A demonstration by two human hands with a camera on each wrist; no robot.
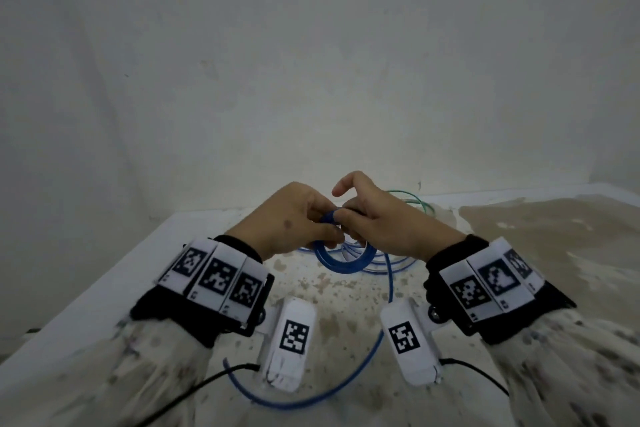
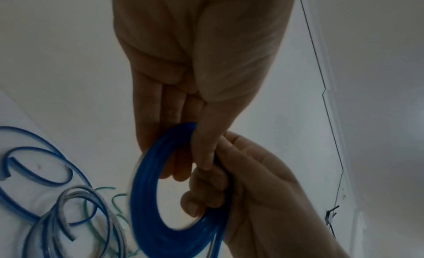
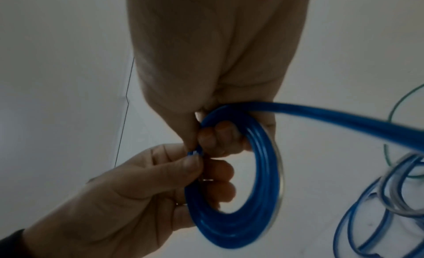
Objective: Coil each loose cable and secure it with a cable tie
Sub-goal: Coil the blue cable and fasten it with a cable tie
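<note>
A blue cable coil (image 1: 341, 262) of several turns hangs between both hands above the table. My left hand (image 1: 329, 229) pinches its top left with thumb and fingers; in the left wrist view the thumb of the left hand (image 2: 192, 167) presses on the coil (image 2: 146, 198). My right hand (image 1: 346, 215) grips the same spot from the right. The right wrist view has the right hand's (image 3: 201, 144) fingers curled through the coil (image 3: 229, 225). The coil's loose tail (image 1: 381, 340) curves down towards me and ends at bottom left.
More loose blue and clear cables (image 1: 391, 263) lie on the stained table (image 1: 519, 236) under the hands, with a green cable (image 1: 415, 201) behind them near the wall. In the left wrist view the loose cables (image 2: 57, 189) lie tangled at lower left. The table's left edge (image 1: 104, 288) is close.
</note>
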